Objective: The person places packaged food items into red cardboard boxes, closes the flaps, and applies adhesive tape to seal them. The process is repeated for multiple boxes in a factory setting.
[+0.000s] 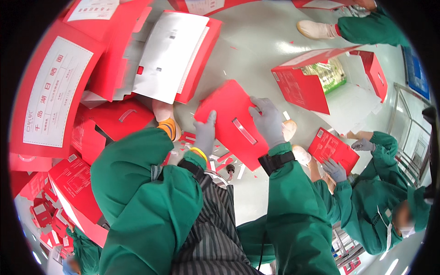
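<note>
Between my two gloved hands I hold a red cardboard box point(224, 112), tilted in front of me over the floor. A clear plastic handle strip point(244, 131) runs along its face. My left hand point(206, 133) in a grey glove grips the box's near left edge, the thumb pointing up along it. On the right edge, my right hand point(267, 121) is closed with its fingers over the top and side. The underside of the box and part of my fingers are hidden.
Large red cartons point(59, 87) are piled at left, beside a white-flapped carton point(172, 50). An open red carton point(300, 87) holding green-and-clear packs stands at right. A co-worker in green point(376, 206) handles another red box point(333, 151). Cardboard scraps point(224, 162) litter the floor.
</note>
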Demonstrator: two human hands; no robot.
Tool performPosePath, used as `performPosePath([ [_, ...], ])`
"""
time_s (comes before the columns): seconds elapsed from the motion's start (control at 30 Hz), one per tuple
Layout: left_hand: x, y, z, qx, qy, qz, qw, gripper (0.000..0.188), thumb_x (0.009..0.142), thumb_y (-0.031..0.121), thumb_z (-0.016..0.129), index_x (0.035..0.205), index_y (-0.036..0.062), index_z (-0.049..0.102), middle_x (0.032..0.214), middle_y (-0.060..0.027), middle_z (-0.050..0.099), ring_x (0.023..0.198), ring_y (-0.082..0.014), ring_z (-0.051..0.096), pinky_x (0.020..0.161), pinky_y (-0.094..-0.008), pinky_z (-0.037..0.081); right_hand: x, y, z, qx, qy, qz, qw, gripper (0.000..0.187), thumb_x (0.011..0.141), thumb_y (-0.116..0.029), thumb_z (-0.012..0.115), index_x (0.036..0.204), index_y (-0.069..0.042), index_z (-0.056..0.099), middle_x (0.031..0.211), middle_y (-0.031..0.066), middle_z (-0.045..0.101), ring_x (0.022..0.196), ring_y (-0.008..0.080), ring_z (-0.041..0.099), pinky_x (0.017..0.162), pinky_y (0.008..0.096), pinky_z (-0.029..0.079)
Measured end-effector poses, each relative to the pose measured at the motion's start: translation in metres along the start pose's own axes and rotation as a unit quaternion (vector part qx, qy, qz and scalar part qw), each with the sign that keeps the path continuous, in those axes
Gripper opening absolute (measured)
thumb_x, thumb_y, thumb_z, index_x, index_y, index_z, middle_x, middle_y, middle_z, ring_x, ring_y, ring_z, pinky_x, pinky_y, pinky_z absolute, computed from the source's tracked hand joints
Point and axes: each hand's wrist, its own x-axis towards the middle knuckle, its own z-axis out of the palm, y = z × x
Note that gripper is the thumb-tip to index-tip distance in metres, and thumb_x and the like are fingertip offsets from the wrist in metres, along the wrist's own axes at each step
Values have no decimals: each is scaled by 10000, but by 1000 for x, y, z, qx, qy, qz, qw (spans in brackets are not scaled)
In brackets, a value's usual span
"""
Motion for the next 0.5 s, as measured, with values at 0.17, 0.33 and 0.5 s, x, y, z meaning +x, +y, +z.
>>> performPosePath([
  [0.17,31,35,7,60,-94,166,980,629,978,310,743,1401,-46,443,1302,-154,627,1148,-241,627,997,-379,507,-18,39,-83,105,113,32,988,303,1031,-174,600,1220,36,708,1103,123,734,951,173,658,862,311,514],
  [0.33,39,34,17,88,-9,197,976,760,957,339,768,1445,-71,354,1354,-177,584,1160,-260,623,984,-385,528,-67,79,-78,361,22,350,864,331,1015,-172,615,1289,-6,698,1147,63,713,1028,149,657,898,271,518],
  [0.5,40,37,8,135,-25,148,979,894,945,431,767,1507,-50,265,1415,-182,536,1226,-290,598,991,-429,558,-94,78,-35,470,25,339,815,380,1023,-142,627,1377,-4,637,1227,87,698,1106,176,653,973,303,516],
])
